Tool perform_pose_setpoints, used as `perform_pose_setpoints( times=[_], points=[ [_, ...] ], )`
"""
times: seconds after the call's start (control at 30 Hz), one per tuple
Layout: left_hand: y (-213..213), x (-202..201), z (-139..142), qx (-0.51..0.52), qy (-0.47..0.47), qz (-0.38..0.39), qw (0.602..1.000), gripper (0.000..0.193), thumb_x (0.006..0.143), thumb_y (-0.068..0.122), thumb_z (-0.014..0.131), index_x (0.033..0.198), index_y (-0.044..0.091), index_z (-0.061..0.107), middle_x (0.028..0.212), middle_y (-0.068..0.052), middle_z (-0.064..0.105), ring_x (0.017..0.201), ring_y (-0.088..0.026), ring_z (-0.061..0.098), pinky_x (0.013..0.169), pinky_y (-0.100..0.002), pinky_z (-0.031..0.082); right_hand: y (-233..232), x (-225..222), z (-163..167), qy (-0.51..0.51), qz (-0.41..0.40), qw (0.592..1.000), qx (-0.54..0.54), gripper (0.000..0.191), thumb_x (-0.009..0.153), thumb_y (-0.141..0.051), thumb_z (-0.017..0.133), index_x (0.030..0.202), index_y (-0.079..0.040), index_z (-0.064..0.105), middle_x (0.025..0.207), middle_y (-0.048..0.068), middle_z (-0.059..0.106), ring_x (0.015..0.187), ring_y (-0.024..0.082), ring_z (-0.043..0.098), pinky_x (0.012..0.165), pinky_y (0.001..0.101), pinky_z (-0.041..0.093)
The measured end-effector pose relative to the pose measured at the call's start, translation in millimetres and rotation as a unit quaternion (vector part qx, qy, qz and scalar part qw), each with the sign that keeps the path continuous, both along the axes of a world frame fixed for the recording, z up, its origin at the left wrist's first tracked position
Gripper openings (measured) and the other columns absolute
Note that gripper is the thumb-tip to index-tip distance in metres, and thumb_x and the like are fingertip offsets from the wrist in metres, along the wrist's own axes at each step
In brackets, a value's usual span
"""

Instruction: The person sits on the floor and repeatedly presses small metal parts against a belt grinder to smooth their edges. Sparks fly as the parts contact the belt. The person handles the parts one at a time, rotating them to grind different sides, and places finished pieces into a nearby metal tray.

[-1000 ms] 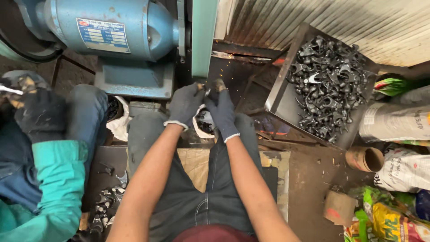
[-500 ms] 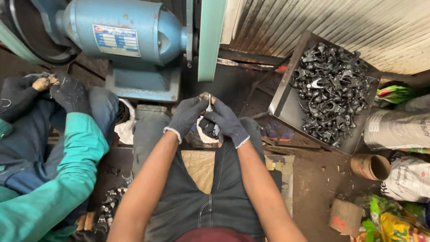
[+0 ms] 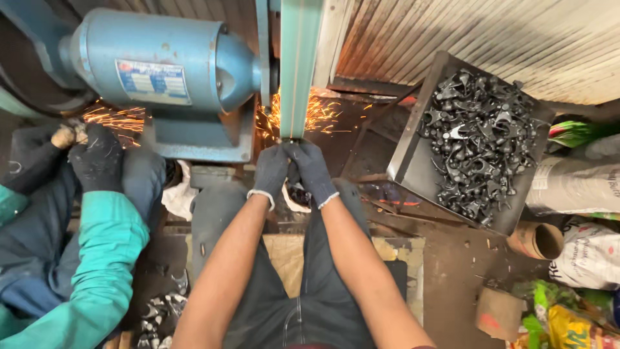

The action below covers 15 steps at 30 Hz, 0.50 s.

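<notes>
Grinding in progress. Left hand (image 3: 271,171) and right hand (image 3: 312,169), both in dark gloves, are pressed close together, pinching a small metal piece that is almost wholly hidden between the fingers — its shape cannot be told. The hands hold it up against the lower end of the green grinding belt (image 3: 298,71); sparks (image 3: 323,113) spray out to both sides of the contact. Blue motor housing (image 3: 161,61) sits just left of the belt. Tray (image 3: 413,161) of dark metal parts stands to the right. A co-worker's gloved hand (image 3: 97,161) works at the far left.

Judgement: continuing calls for a firm two-handed grip and steady pressure, fingertips kept off the belt.
</notes>
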<state>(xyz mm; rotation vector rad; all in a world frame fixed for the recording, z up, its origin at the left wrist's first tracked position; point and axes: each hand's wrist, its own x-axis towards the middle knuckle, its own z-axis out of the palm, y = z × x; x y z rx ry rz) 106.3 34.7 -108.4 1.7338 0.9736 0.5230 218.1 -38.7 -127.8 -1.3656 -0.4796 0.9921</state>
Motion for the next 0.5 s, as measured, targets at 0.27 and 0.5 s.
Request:
perform_pose_setpoints(
  times=[0.27,0.5],
  points=[
    [-0.5,-4.8,13.2,-0.075,0.001,-0.062,0.995,0.044,0.09,0.042,0.064,0.096,-0.001,0.071,0.078,-0.016,0.07,0.068,-0.023,0.068,0.065,-0.042,0.05,-47.9,-12.1,42.4,0.109,0.064,0.986,0.109,0.05,0.09,0.0,0.059,0.139,-0.004,0.058,0.113,0.004,0.067,0.08,0.01,0.065,0.069,0.0251,0.055],
    [2.5,-11.5,20.4,-0.154,0.065,-0.005,0.986,0.046,0.089,0.046,0.069,0.093,0.0,0.075,0.077,-0.011,0.073,0.068,-0.017,0.068,0.064,-0.036,0.051,-33.5,-11.2,24.6,0.193,0.033,0.976,0.094,0.056,0.09,0.0,0.065,0.143,-0.003,0.046,0.1,0.009,0.065,0.078,0.016,0.066,0.064,0.0292,0.053]
  ],
)
